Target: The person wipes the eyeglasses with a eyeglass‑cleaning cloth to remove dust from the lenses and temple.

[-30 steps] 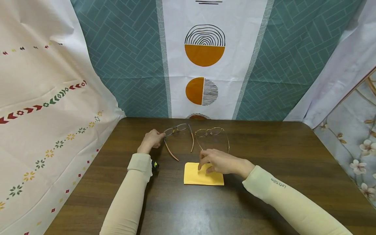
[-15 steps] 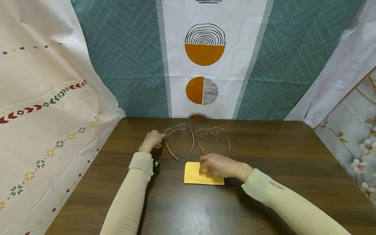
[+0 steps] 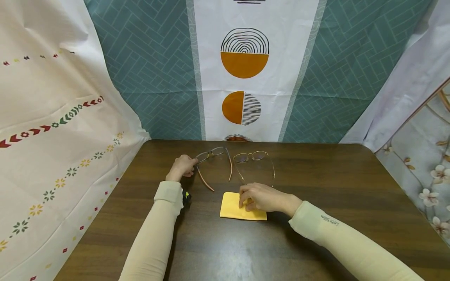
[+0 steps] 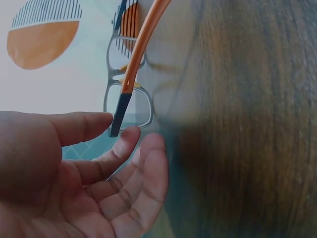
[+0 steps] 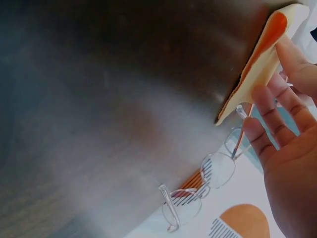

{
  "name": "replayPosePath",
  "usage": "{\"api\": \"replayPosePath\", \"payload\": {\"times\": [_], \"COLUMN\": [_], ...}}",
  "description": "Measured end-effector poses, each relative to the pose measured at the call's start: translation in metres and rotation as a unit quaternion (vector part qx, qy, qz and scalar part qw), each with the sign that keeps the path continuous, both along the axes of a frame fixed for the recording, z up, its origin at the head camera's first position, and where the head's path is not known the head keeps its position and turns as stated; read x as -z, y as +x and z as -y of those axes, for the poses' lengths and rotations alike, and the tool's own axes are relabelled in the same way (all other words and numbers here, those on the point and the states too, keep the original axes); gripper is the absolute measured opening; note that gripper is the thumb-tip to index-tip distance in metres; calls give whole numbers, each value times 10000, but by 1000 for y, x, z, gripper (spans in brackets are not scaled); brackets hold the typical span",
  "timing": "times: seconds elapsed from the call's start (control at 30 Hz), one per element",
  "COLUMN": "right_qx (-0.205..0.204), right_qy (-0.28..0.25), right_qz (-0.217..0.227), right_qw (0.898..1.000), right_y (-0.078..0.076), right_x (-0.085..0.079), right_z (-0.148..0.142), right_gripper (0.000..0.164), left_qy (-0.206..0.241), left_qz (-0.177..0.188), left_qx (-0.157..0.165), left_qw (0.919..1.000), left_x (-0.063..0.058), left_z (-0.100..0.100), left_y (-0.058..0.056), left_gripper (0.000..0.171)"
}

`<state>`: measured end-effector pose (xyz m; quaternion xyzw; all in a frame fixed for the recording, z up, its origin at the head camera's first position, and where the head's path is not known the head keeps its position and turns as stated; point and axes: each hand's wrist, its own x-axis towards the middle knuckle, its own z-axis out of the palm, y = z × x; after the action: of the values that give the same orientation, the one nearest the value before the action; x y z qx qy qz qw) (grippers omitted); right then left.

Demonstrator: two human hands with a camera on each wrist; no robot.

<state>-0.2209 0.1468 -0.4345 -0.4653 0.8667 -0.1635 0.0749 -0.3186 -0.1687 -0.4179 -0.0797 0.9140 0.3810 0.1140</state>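
My left hand (image 3: 182,167) pinches the left front corner of the grey-framed eyeglasses (image 3: 209,155), thumb and forefinger meeting at the hinge. Their orange-brown temple arms (image 4: 143,39) are unfolded and point toward me. My right hand (image 3: 263,197) is over a folded yellow cloth (image 3: 230,207); its thumb and forefinger pinch the cloth's top layer. The right wrist view shows the cloth's fold (image 5: 270,44) bulging up at the thumb. Beyond the right hand lies a second pair, gold-rimmed eyeglasses (image 3: 250,157), with arms unfolded toward me. My right hand partly covers the cloth.
Everything lies on a dark brown wooden table (image 3: 316,175). A patterned curtain (image 3: 168,78) hangs along its back edge, a cream cloth (image 3: 63,156) on the left, and a floral sheet (image 3: 429,164) on the right. A small black object (image 3: 186,197) sits by my left wrist.
My right hand has lowered slightly onto the yellow cloth, and the cloth's near edge has shifted and tilted a little. The left hand and both pairs of eyeglasses stay nearly still.
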Motion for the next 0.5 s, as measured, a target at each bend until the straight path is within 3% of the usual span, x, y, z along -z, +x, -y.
{"api": "replayPosePath", "payload": {"times": [0.23, 0.5], "right_qx": [-104, -184], "right_qy": [29, -67], "right_qz": [-317, -490], "right_qw": [9994, 9986], "right_y": [-3, -5], "right_x": [3, 4], "right_z": [2, 3], "right_gripper": [11, 9], "left_qy": [181, 283], "left_qz": [19, -39], "left_qx": [-78, 109], "left_qw": [9998, 9995], "left_x": [3, 3], "left_z": [1, 1], "left_y": [-4, -2], "left_gripper": [37, 36]}}
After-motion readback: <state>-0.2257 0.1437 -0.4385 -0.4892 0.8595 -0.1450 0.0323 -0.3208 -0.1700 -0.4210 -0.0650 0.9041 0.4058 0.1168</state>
